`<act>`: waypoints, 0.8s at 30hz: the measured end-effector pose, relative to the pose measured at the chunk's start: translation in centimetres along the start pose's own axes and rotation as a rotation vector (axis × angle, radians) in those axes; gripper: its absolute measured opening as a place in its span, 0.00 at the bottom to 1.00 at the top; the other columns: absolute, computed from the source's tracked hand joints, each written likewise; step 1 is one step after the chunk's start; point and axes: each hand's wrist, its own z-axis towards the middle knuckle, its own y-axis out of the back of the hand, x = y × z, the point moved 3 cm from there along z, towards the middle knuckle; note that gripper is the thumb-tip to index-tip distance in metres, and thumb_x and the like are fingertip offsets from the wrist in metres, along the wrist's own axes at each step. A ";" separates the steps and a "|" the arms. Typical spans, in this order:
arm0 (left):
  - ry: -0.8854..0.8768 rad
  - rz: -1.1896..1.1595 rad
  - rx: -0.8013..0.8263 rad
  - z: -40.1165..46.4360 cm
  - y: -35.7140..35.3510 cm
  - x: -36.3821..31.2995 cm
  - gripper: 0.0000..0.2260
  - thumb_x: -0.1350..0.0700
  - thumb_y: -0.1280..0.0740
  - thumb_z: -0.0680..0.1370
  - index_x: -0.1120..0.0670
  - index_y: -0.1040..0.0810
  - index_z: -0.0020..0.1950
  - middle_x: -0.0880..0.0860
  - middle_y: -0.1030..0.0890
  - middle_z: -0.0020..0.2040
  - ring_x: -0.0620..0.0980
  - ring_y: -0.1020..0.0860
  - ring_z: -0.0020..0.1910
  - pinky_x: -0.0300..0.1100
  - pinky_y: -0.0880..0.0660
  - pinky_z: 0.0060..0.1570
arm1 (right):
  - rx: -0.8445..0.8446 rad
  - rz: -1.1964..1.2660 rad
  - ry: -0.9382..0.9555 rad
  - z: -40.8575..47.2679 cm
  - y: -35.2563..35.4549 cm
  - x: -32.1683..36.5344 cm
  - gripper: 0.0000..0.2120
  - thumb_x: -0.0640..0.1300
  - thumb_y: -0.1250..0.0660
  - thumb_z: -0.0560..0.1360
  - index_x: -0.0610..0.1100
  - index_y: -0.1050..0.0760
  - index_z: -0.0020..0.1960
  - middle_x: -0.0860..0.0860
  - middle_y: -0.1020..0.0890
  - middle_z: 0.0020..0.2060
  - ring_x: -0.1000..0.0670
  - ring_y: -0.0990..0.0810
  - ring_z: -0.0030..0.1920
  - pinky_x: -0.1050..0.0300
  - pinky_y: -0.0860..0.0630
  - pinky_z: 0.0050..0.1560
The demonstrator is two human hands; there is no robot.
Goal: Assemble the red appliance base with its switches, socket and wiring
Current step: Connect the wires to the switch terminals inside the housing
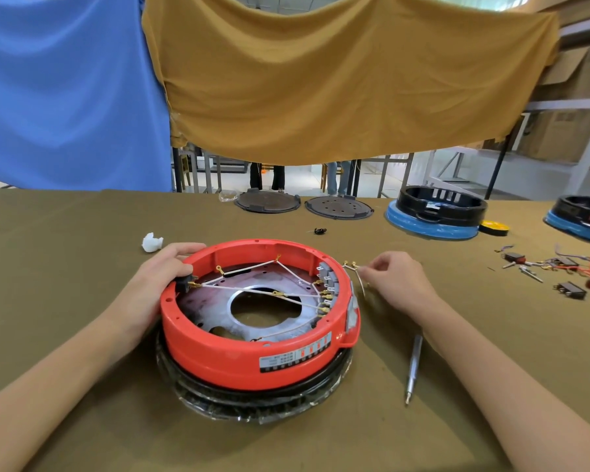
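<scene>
The red appliance base [239, 356] sits upside down on the table in front of me, on a black ring wrapped in clear film. White wires with brass terminals [252, 291] cross its inside, running to grey switches [329, 284] on its right wall. My left hand [160, 277] grips the base's left rim, its fingers curled over a black socket [184, 282]. My right hand [394, 282] rests on the table just right of the base and pinches a loose white wire with brass ring terminals [353, 267].
A screwdriver [413, 367] lies on the olive table cover to the right of the base. Loose switches and wires [559, 270] lie far right. Two dark round plates [268, 201] and blue-wrapped black bases [436, 211] stand at the back. A white wad [151, 241] lies behind my left hand.
</scene>
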 end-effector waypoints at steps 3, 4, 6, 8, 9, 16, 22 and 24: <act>0.004 0.017 0.011 0.0 0.0 0.0 0.16 0.65 0.44 0.79 0.56 0.21 0.60 0.56 0.17 0.56 0.52 0.19 0.51 0.46 0.25 0.55 | 0.157 -0.152 -0.026 -0.3 -0.9 0.4 0.10 0.52 0.28 0.75 0.45 0.22 0.48 0.49 0.17 0.41 0.48 0.19 0.44 0.52 0.22 0.44; 0.009 0.028 0.025 0.0 0.1 0.0 0.17 0.65 0.44 0.79 0.56 0.20 0.61 0.56 0.17 0.56 0.53 0.18 0.52 0.48 0.25 0.56 | 0.152 -0.179 -0.047 -0.2 -0.8 0.4 0.08 0.48 0.29 0.75 0.44 0.22 0.49 0.47 0.17 0.42 0.46 0.18 0.46 0.50 0.21 0.48; 0.018 0.083 0.055 0.1 0.8 -0.3 0.17 0.65 0.43 0.78 0.54 0.20 0.60 0.56 0.17 0.57 0.56 0.19 0.54 0.52 0.27 0.60 | 0.085 -0.279 -0.050 -0.1 -0.2 0.3 0.04 0.42 0.32 0.75 0.43 0.21 0.49 0.46 0.17 0.45 0.46 0.20 0.47 0.52 0.22 0.48; 0.024 0.141 0.082 0.3 1.6 -0.7 0.18 0.66 0.43 0.77 0.54 0.19 0.59 0.56 0.16 0.56 0.58 0.19 0.55 0.54 0.27 0.61 | -0.017 -0.335 0.019 -0.1 0.2 0.1 0.04 0.41 0.33 0.75 0.43 0.22 0.49 0.46 0.19 0.47 0.46 0.22 0.48 0.55 0.27 0.46; 0.027 0.147 0.086 0.4 2.0 -0.8 0.18 0.66 0.44 0.76 0.55 0.19 0.59 0.57 0.16 0.56 0.57 0.19 0.53 0.53 0.27 0.59 | -0.052 -0.299 0.078 0.0 0.2 0.2 0.04 0.42 0.32 0.75 0.44 0.22 0.50 0.47 0.21 0.48 0.46 0.23 0.49 0.57 0.30 0.46; 0.045 0.093 0.058 0.9 3.2 -1.0 0.22 0.61 0.41 0.64 0.59 0.20 0.56 0.57 0.17 0.47 0.55 0.21 0.44 0.50 0.28 0.50 | 0.171 -0.344 0.384 0.1 -2.9 3.2 0.21 0.55 0.32 0.77 0.48 0.26 0.67 0.50 0.20 0.57 0.50 0.25 0.58 0.52 0.25 0.58; 0.047 0.091 0.073 0.7 3.4 -1.0 0.27 0.59 0.42 0.59 0.61 0.22 0.57 0.58 0.19 0.45 0.56 0.22 0.43 0.49 0.28 0.46 | 0.020 0.259 0.188 -0.3 -0.8 2.1 0.13 0.57 0.31 0.76 0.49 0.20 0.53 0.49 0.17 0.41 0.54 0.23 0.39 0.59 0.27 0.38; 0.043 0.102 0.080 0.7 3.3 -1.0 0.27 0.59 0.42 0.59 0.60 0.21 0.56 0.57 0.19 0.44 0.54 0.22 0.42 0.48 0.29 0.45 | 0.101 0.162 0.251 -1.2 -1.3 2.6 0.15 0.57 0.29 0.74 0.50 0.21 0.56 0.54 0.17 0.44 0.55 0.20 0.44 0.60 0.23 0.44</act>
